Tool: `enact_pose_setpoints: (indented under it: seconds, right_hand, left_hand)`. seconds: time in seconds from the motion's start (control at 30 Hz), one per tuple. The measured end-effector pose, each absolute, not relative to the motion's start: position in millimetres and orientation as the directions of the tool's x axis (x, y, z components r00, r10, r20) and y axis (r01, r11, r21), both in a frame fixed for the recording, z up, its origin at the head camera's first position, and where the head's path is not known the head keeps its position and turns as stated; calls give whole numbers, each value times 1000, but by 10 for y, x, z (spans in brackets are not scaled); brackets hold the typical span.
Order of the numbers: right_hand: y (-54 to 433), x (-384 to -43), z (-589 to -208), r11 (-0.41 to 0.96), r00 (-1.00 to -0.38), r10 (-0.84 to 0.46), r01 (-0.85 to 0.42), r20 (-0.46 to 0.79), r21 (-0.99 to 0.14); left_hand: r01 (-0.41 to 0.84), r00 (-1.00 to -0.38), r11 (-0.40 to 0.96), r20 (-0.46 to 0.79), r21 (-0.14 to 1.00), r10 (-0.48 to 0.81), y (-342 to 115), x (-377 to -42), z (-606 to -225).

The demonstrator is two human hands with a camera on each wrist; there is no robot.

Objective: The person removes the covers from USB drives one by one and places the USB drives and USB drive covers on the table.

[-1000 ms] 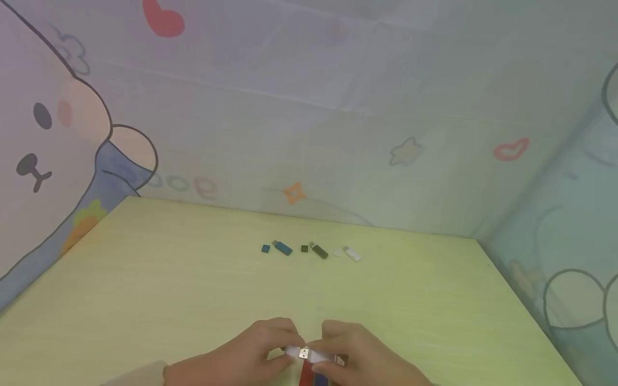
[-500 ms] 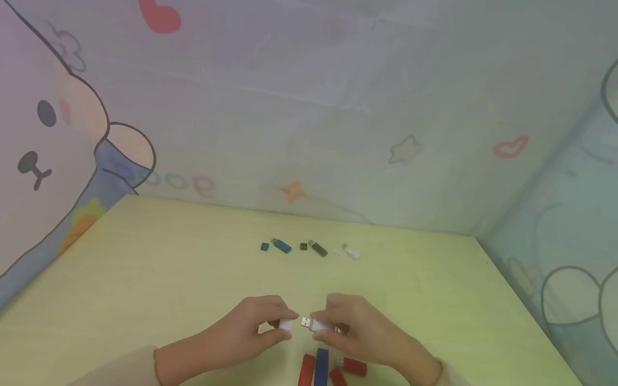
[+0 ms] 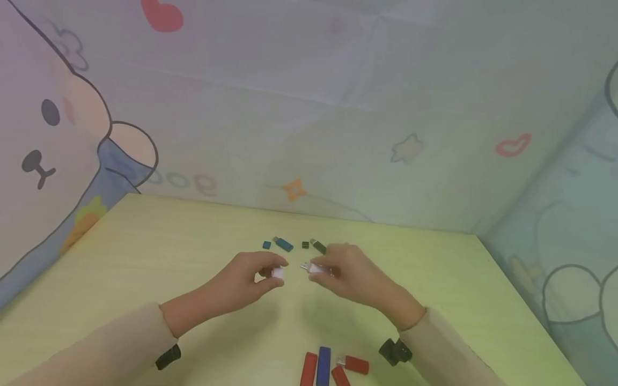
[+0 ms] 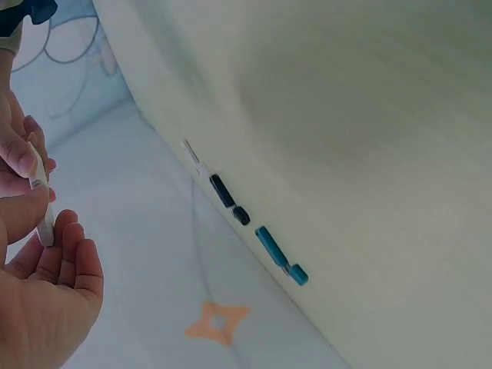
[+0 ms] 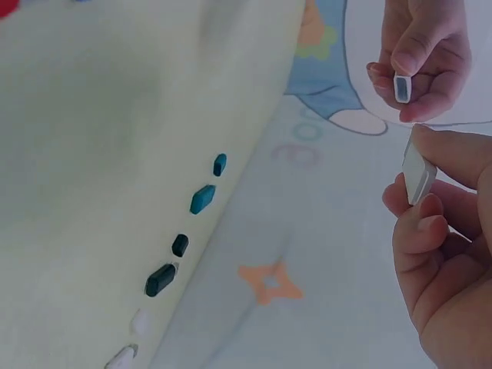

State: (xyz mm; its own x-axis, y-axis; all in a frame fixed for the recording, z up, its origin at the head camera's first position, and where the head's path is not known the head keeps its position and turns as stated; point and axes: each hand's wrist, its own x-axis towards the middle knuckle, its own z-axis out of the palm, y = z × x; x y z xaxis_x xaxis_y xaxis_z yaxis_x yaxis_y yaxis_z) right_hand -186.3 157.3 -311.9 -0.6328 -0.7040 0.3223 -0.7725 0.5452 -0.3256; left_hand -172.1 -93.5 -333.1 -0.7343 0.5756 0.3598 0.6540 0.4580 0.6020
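My left hand (image 3: pixel 236 284) pinches a small white USB stick cap (image 3: pixel 277 273) between thumb and fingers. Facing it, my right hand (image 3: pixel 354 276) pinches a white USB stick (image 3: pixel 317 268), its metal plug bare and pointing left. A short gap separates cap and plug, and both hands are raised above the table. Just beyond them lie a blue USB stick (image 3: pixel 284 244) with its cap (image 3: pixel 266 245) and a dark USB stick (image 3: pixel 318 246) with its cap (image 3: pixel 305 245). Another white USB stick (image 5: pixel 121 357) and white cap (image 5: pixel 139 321), hidden in the head view, show in the right wrist view.
Near the table's front edge lie a red stick (image 3: pixel 308 369), a blue stick (image 3: pixel 323 366), an uncapped red USB stick (image 3: pixel 356 365) and a red cap (image 3: pixel 340 376). A printed cloth (image 3: pixel 270 107) hangs behind the pale table (image 3: pixel 145 257).
The white cap has come off the plug, and the hands have parted. Both hands have moved forward, away from the front edge, uncovering the red and blue sticks there.
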Motion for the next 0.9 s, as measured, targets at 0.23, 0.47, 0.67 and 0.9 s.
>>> enact_pose_setpoints:
  seconds: [0.23, 0.47, 0.67, 0.9]
  right_hand:
    - [1448, -2031, -3095, 612, -707, -642, -705, 297, -357]
    - [1364, -2210, -3131, 665, -790, -568, -605, 231, -437]
    - [1325, -2361, -3188, 706, -847, -497, -521, 189, -480]
    - [1317, -2537, -3296, 724, -886, -444, -444, 135, -527]
  left_hand:
    - [622, -766, 477, 358, 621, 534, -950, -1913, -3321]
    - [561, -818, 506, 348, 655, 457, -911, -2098, -3361]
    - [524, -844, 516, 330, 678, 423, -881, -2225, -3410]
    - [513, -854, 532, 338, 674, 395, -847, -2346, -3493]
